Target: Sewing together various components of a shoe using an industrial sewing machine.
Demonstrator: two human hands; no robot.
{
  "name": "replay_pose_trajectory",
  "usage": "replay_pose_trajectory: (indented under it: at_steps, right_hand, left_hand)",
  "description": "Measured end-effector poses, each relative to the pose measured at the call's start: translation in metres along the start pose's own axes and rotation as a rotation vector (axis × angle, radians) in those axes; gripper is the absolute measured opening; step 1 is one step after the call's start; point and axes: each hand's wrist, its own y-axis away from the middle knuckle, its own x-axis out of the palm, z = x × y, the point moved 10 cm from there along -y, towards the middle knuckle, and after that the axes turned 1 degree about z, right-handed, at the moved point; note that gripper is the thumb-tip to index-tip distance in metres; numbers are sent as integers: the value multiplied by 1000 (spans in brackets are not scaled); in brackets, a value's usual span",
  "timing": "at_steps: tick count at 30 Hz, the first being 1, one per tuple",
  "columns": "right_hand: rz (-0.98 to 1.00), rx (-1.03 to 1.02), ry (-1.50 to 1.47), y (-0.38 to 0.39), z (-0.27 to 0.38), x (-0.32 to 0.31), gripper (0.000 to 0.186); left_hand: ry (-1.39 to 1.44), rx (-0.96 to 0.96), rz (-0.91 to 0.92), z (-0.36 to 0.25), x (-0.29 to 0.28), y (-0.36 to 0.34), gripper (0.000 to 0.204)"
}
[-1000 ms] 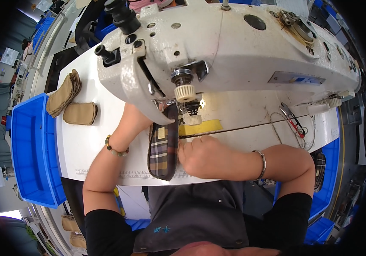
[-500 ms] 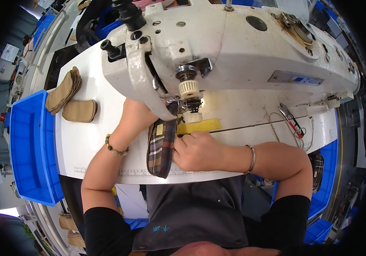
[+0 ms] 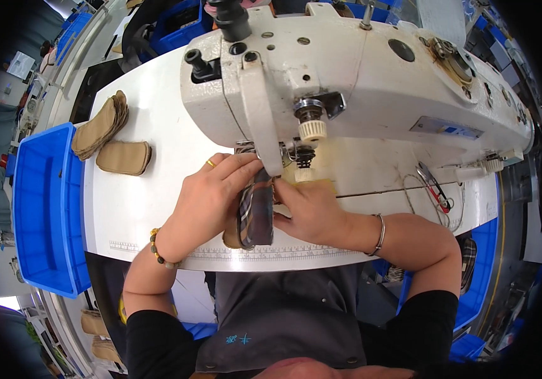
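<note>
A long plaid fabric piece point(image 3: 259, 208), dark with brown and white stripes and a tan layer at its left edge, lies under the head of a white sewing machine point(image 3: 359, 82). My left hand point(image 3: 206, 197) grips its left side, fingers together and reaching up to the needle area. On the opposite side my right hand point(image 3: 315, 211) holds the right edge, its thumb and fingertips pressed against the cloth. The machine's arm hides the needle and the far end of the piece.
Two stacks of tan sole-shaped pieces point(image 3: 123, 158) lie at the left of the white table point(image 3: 157, 208), beside a blue bin point(image 3: 47, 215). Red-handled thread snips point(image 3: 436, 189) and loose cord rest at the right. A printed ruler point(image 3: 309, 252) runs along the near edge.
The plaid piece has turned and moved farther under the machine head, its near end now higher up. My left hand has come back into view beside it; my right hand has shifted slightly up and right.
</note>
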Motion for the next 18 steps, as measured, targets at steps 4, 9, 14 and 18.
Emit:
replay_pose_trajectory:
  at_steps: [4, 9, 14, 18]
  right_hand:
    - [269, -332, 251, 17, 29, 21, 13]
    - [320, -470, 654, 36, 52, 34, 18]
    - [331, -465, 699, 37, 55, 35, 18]
    - [327, -449, 644, 38, 53, 33, 17]
  left_hand:
    - [-51, 100, 140, -2, 16, -2, 40]
    - [-70, 184, 129, -14, 21, 4, 38]
    - [-152, 199, 179, -13, 35, 11, 35]
    - [-180, 197, 143, -17, 37, 9, 37]
